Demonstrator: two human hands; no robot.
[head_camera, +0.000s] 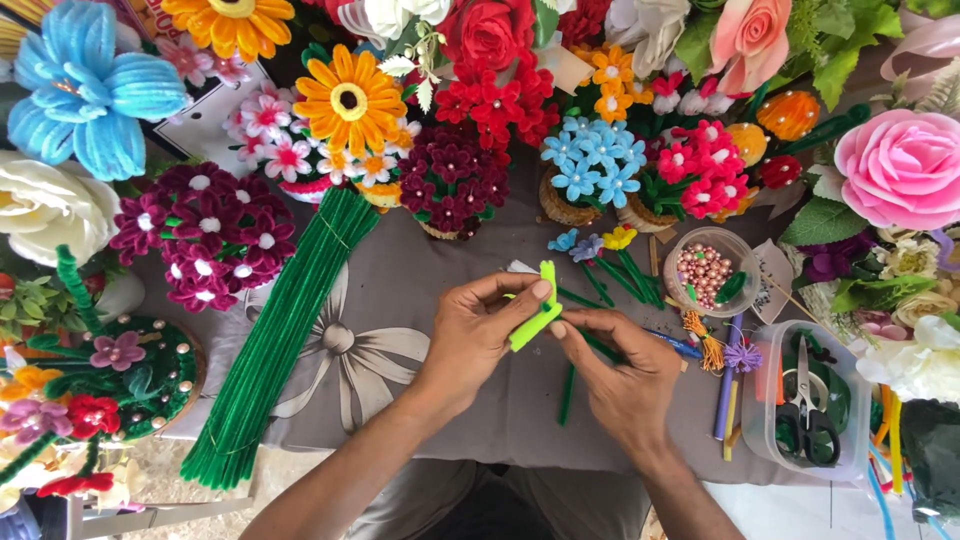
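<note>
My left hand (478, 335) pinches a bright lime-green pipe cleaner piece (537, 310), folded into a loop shape, between thumb and forefinger. Fingertips of my right hand (620, 372) grip the same lime-green piece from the right side, with dark green stems (568, 390) running beneath that hand. Both hands hover over a grey cloth (500, 400) with a printed bow pattern. Three small finished flowers, blue, lilac and yellow (592, 242), lie just beyond the hands.
A thick bundle of dark green pipe cleaners (275, 340) lies at left. A clear cup of pink beads (706, 270) and a clear tub with scissors (806, 400) sit at right. Handmade flower pots and bouquets crowd the back and sides.
</note>
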